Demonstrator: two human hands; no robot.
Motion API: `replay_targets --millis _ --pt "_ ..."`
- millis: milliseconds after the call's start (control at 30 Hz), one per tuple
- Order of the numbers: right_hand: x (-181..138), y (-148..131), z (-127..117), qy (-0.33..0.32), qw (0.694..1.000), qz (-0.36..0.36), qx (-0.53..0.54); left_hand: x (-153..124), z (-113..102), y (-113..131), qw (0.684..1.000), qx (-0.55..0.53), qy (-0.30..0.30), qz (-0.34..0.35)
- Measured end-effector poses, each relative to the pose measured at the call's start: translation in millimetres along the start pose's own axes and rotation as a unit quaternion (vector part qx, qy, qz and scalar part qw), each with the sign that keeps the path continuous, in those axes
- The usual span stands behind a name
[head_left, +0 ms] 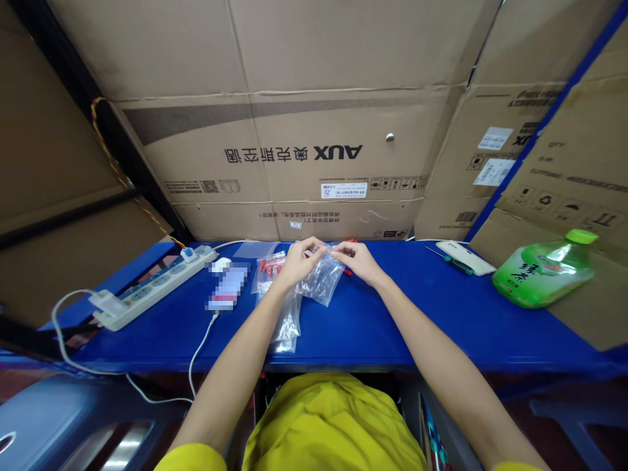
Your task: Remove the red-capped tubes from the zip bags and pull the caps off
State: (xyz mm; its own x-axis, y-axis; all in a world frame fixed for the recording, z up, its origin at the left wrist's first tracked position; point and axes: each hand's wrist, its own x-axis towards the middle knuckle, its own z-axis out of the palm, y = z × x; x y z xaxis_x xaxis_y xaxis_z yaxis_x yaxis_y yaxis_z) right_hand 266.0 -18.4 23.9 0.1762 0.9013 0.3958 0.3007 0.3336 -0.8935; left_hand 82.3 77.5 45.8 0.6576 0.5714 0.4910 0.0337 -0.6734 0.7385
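My left hand [300, 260] and my right hand [357, 259] both pinch the top edge of a small clear plastic bag [322, 280], held just above the blue table [422, 314]. The fingers of both hands are closed on the bag's rim. More clear bags [287, 324] lie under my left wrist, and a bag with small red parts [269, 268] lies just to the left of my left hand. A red item peeks out beside my right hand; I cannot make it out.
A white power strip [147, 291] with a cable lies at the left. A phone [226, 286] sits next to it on a charging lead. A screwdriver [451, 260], a white device [466, 256] and a green bottle [542, 269] lie at the right. Cardboard boxes [314, 157] wall the back.
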Motion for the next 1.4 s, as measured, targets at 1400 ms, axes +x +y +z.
replay_targets --millis 1400 --pt "-2.1 -13.8 4.0 0.041 0.990 0.032 0.132 3.9 0.1 1.6 0.972 -0.172 0.127 -0.096"
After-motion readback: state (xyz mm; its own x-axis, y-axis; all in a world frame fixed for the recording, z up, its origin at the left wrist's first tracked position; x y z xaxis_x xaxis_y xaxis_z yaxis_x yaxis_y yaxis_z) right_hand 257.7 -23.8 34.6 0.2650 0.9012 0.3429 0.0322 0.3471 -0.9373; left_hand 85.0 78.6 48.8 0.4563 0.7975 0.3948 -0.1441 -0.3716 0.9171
